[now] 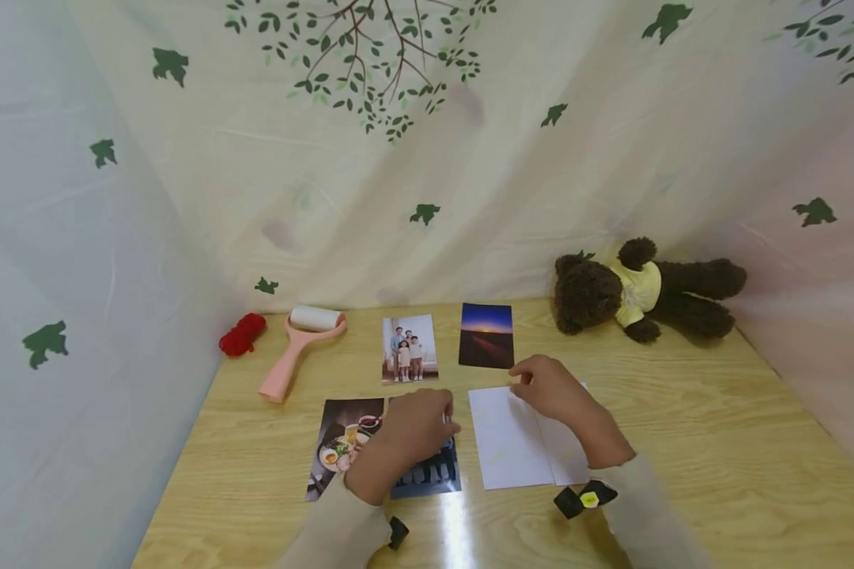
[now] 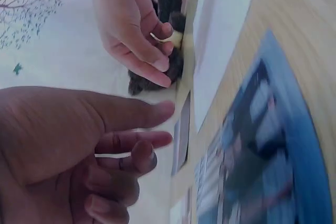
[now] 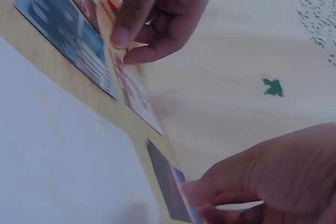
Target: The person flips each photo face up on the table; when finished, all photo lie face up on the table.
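Observation:
My left hand [image 1: 416,427] hovers over a dark blue group photo [image 1: 430,476], partly hiding it; its fingers are loosely bent and hold nothing. Beside it lies a food photo [image 1: 336,454], half covered by the wrist. Over two white cards, the left one [image 1: 508,446] and the right one [image 1: 568,454], hangs my right hand [image 1: 551,387]. Its thumb and fingers are apart, as the left wrist view shows, with nothing between them. Just beyond its fingertips is a sunset photo [image 1: 486,336]. A family photo [image 1: 409,348] lies left of that one.
At the back left are a pink-handled lint roller [image 1: 295,352] and a bundle of red yarn [image 1: 243,334]. A brown teddy bear [image 1: 591,292] in a yellow shirt lies at the back right. Leaf-printed cloth [image 1: 341,205] hangs behind the wooden table [image 1: 719,442].

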Tool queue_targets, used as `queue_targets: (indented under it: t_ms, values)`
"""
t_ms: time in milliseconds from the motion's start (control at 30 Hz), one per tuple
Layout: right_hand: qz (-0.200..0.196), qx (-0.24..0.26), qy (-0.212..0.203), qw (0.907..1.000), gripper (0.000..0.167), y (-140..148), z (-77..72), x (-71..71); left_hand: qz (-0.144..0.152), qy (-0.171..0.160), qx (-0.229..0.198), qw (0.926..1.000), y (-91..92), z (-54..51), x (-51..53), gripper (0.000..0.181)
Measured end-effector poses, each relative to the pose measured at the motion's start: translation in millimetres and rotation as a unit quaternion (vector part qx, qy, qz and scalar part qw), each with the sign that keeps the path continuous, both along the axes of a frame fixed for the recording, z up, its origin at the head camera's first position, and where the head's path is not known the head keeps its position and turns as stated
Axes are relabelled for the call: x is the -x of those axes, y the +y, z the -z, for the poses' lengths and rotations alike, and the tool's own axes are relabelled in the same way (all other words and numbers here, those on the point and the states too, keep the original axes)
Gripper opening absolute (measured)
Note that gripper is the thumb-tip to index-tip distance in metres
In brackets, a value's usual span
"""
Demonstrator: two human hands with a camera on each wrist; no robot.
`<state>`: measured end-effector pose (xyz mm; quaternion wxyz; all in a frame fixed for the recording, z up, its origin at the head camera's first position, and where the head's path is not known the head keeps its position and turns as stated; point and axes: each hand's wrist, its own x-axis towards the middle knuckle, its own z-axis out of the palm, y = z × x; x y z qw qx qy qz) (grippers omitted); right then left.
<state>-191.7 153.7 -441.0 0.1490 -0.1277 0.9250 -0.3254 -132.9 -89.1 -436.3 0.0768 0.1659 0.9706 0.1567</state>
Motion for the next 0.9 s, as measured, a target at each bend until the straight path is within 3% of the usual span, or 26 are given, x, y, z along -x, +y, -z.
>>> queue_targets:
  t_ms: [133, 300, 433, 600, 900]
  values:
    - [0.004, -0.046, -0.027, 0.9986, 0.039, 14.3, -3.2, 2.0, 0.049, -0.004, 0.027, 0.9984, 22.7, 3.6, 1.9, 0.038]
    - [-0.004, -0.050, -0.034, 0.9981, 0.037, 18.1, 3.8, 4.6, 0.079, -0.017, 0.076, 0.9939, 45.0, 12.1, -0.2, 0.054]
    - [-0.015, -0.046, -0.029, 0.9984, 0.039, 16.3, 8.6, 5.2, 0.079, -0.022, 0.087, 0.9928, 49.1, 16.7, -1.4, 0.048]
    - [-0.021, -0.037, -0.031, 0.9986, 0.047, 13.7, 10.9, 5.2, 0.067, -0.034, 0.096, 0.9926, 43.9, 14.3, -0.9, 0.052]
    - [0.019, -0.015, -0.035, 0.9991, 0.033, 8.2, 17.3, 8.3, 0.066, -0.061, 0.102, 0.9907, 41.5, 11.9, 0.1, 0.072]
